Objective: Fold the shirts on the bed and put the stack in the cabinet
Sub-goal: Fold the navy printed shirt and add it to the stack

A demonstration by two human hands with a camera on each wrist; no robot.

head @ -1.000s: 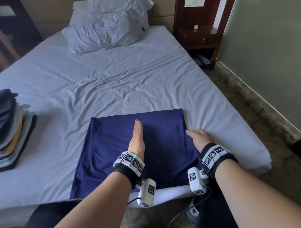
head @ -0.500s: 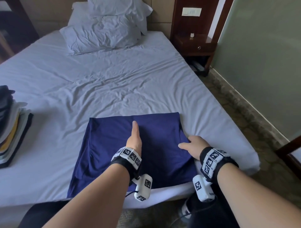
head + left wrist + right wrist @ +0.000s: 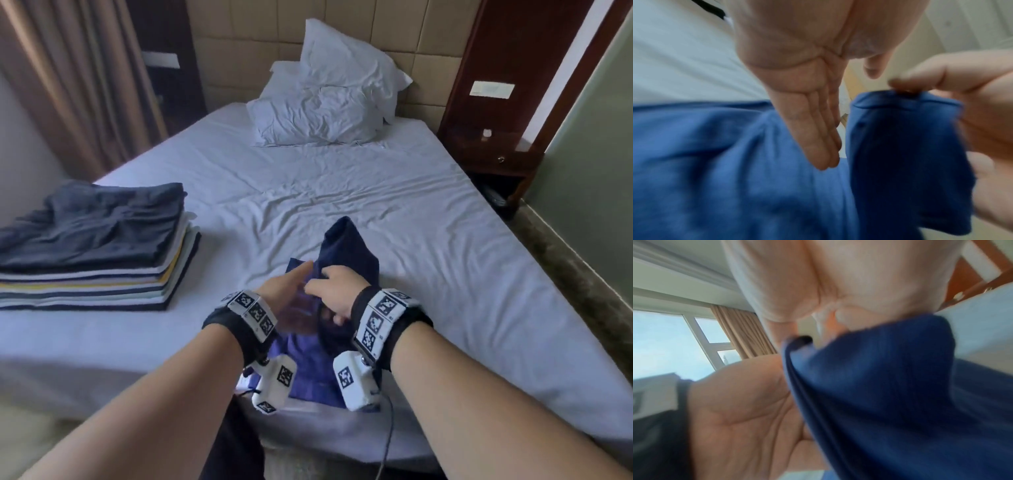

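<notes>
The blue shirt (image 3: 346,260) lies at the near edge of the bed (image 3: 428,219), its right portion raised off the sheet. The right hand (image 3: 334,291) pinches that raised fabric between thumb and curled fingers, palm turned toward the left. The left hand (image 3: 286,286) is held edge-on with fingers (image 3: 813,139) straight and together, set against the shirt beside the lifted fold; the stack (image 3: 102,263) sits well apart to the left.
</notes>
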